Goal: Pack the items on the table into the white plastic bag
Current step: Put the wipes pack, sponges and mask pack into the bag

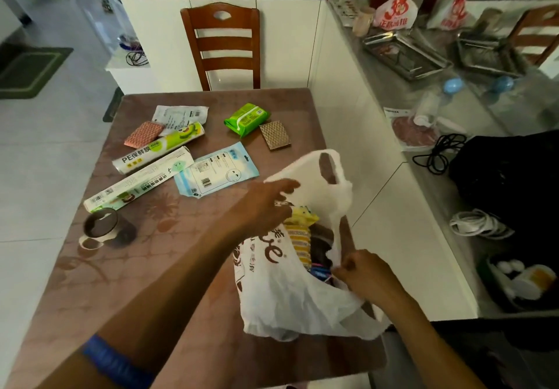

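The white plastic bag point(290, 301) lies on the table's near right side, mouth open, with yellow packets point(302, 231) and dark items inside. My right hand point(363, 273) pinches the bag's rim. My left hand point(266, 204) hovers at the far handle point(329, 176), fingers spread, holding nothing. On the table lie a light-blue packet point(216, 170), a cling-film roll point(157, 149), a long white-green box point(136, 187), a green wipes pack point(246, 119), a pink sponge point(143, 134), a brown sponge point(275, 135), a white pouch point(181, 116) and a tape roll point(101, 222).
The brown patterned table point(121, 282) has a wooden chair point(222, 46) at its far end. A white counter on the right carries metal trays point(405, 52), printed bags point(394, 10), black cables point(438, 152) and a black bag point(511, 176).
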{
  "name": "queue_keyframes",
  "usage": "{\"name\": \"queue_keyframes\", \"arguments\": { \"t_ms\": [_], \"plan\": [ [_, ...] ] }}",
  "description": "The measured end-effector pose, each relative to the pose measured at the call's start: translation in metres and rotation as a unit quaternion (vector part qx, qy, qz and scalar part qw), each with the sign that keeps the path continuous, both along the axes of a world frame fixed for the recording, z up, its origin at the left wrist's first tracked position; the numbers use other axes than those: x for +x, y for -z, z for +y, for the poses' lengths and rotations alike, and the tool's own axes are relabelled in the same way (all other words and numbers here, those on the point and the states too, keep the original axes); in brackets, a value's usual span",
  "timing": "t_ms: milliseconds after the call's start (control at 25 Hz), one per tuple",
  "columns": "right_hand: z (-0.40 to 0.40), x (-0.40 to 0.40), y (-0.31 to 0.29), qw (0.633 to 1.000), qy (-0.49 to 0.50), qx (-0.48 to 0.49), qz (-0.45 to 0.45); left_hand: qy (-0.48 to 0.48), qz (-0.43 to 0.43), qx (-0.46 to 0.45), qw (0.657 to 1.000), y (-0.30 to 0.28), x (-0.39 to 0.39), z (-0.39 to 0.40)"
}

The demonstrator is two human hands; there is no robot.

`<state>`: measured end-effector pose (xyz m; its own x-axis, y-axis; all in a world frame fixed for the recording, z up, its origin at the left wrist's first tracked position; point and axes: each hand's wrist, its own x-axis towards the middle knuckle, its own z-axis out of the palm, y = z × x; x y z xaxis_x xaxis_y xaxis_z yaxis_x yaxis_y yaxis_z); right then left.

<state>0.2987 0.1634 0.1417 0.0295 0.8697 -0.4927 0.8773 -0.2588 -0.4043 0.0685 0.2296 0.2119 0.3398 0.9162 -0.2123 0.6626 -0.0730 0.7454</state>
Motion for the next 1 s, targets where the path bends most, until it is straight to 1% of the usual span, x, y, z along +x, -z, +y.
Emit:
{"name": "queue_keyframes", "arguments": {
  "t_ms": [40, 80, 120, 160, 240, 280, 320, 400, 440, 480, 560, 600, 640, 720, 760, 800, 840, 920, 960, 1000],
  "plan": [
    [-0.004, -0.005, -0.003, 1.0, -0.022, -0.006, -0.021, 0.077, 0.107, 0.008, 0.991, 0.01, -0.001, -0.011],
    [-0.008, -0.011, -0.01, 0.999, -0.045, 0.004, -0.026, 0.139, 0.199, 0.022, 0.97, 0.019, -0.002, -0.023],
    [-0.013, -0.018, -0.018, 0.996, -0.08, 0.026, -0.014, 0.175, 0.268, 0.035, 0.947, 0.026, -0.003, -0.033],
    [-0.019, -0.027, -0.026, 0.991, -0.125, 0.037, 0.01, 0.19, 0.319, 0.048, 0.927, 0.03, -0.006, -0.04],
    [-0.03, -0.048, -0.037, 0.976, -0.202, 0.032, 0.071, 0.184, 0.386, 0.073, 0.901, 0.036, -0.014, -0.046],
    [-0.031, -0.058, -0.041, 0.971, -0.215, 0.032, 0.099, 0.174, 0.402, 0.076, 0.896, 0.037, -0.021, -0.048],
    [-0.027, -0.063, -0.043, 0.972, -0.197, 0.039, 0.121, 0.156, 0.414, 0.08, 0.893, 0.038, -0.028, -0.049],
    [-0.007, -0.06, -0.039, 0.98, -0.124, 0.058, 0.143, 0.117, 0.413, 0.101, 0.897, 0.036, -0.034, -0.05],
    [0.007, -0.054, -0.035, 0.984, -0.115, 0.044, 0.125, 0.096, 0.402, 0.108, 0.904, 0.036, -0.031, -0.051],
    [0.019, -0.048, -0.031, 0.987, -0.142, 0.008, 0.079, 0.084, 0.394, 0.104, 0.909, 0.038, -0.025, -0.055],
    [0.035, -0.04, -0.02, 0.971, -0.219, -0.095, -0.004, 0.072, 0.391, 0.093, 0.913, 0.05, -0.009, -0.065],
    [0.04, -0.038, -0.013, 0.961, -0.246, -0.123, -0.023, 0.066, 0.405, 0.077, 0.909, 0.057, -0.003, -0.068],
    [0.044, -0.036, -0.007, 0.96, -0.256, -0.109, -0.031, 0.061, 0.42, 0.058, 0.903, 0.065, -0.001, -0.068],
    [0.06, -0.03, 0.002, 0.974, -0.218, 0.033, -0.051, 0.049, 0.424, 0.045, 0.903, 0.074, -0.005, -0.059],
    [0.072, -0.026, 0.005, 0.974, -0.194, 0.097, -0.066, 0.045, 0.421, 0.047, 0.905, 0.077, -0.01, -0.053],
    [0.085, -0.024, 0.006, 0.972, -0.182, 0.127, -0.077, 0.046, 0.423, 0.047, 0.904, 0.079, -0.015, -0.047],
    [0.098, -0.022, 0.01, 0.971, -0.184, 0.133, -0.078, 0.051, 0.43, 0.043, 0.9, 0.079, -0.02, -0.041],
    [0.119, -0.025, 0.015, 0.972, -0.193, 0.11, -0.076, 0.071, 0.447, 0.029, 0.891, 0.08, -0.027, -0.036],
    [0.125, -0.03, 0.014, 0.974, -0.189, 0.107, -0.067, 0.082, 0.445, 0.019, 0.892, 0.08, -0.028, -0.034],
    [0.128, -0.035, 0.013, 0.974, -0.179, 0.132, -0.048, 0.089, 0.423, 0.007, 0.902, 0.077, -0.029, -0.033]
  ]
}}
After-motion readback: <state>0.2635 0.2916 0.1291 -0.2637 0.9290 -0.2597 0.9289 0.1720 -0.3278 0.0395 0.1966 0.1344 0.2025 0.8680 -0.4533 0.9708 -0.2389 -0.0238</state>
